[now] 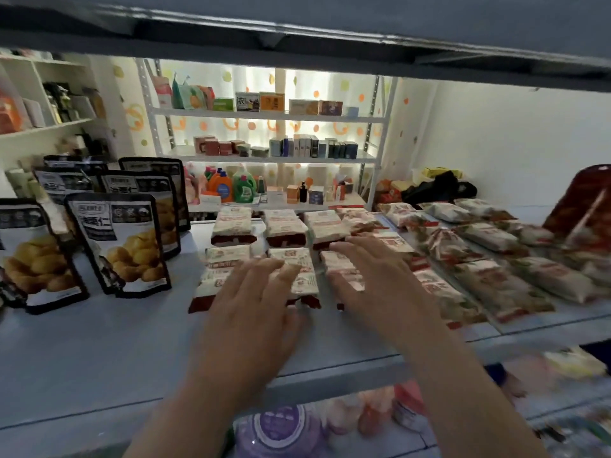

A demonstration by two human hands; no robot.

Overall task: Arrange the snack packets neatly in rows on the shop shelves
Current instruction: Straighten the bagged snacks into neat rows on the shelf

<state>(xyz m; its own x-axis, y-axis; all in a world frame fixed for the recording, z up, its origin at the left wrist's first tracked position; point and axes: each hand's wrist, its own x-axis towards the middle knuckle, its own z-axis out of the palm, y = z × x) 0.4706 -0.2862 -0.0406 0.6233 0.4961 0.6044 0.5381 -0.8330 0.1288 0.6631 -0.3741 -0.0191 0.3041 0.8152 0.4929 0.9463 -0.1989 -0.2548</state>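
Note:
Cream-and-red snack packets lie flat in rows on the pale shelf (pixel 99 342). My left hand (pixel 251 302) lies flat with spread, straight fingers over the front-row packets (pixel 218 269). My right hand (pixel 373 276) stretches open, palm down, over the neighbouring front packet (pixel 334 262). Behind them sits a back row of the same packets (pixel 233 226). Further cream-and-red packets (pixel 489 239) spread in looser rows to the right. Neither hand grips anything.
Several black pouches showing yellow nuts (pixel 122 242) stand upright at the left. A dark red bag (pixel 585 206) leans at the far right. The shelf above (pixel 297 38) hangs low overhead. A lower shelf holds purple and pink packs (pixel 281 428). Distant racks carry boxes and bottles.

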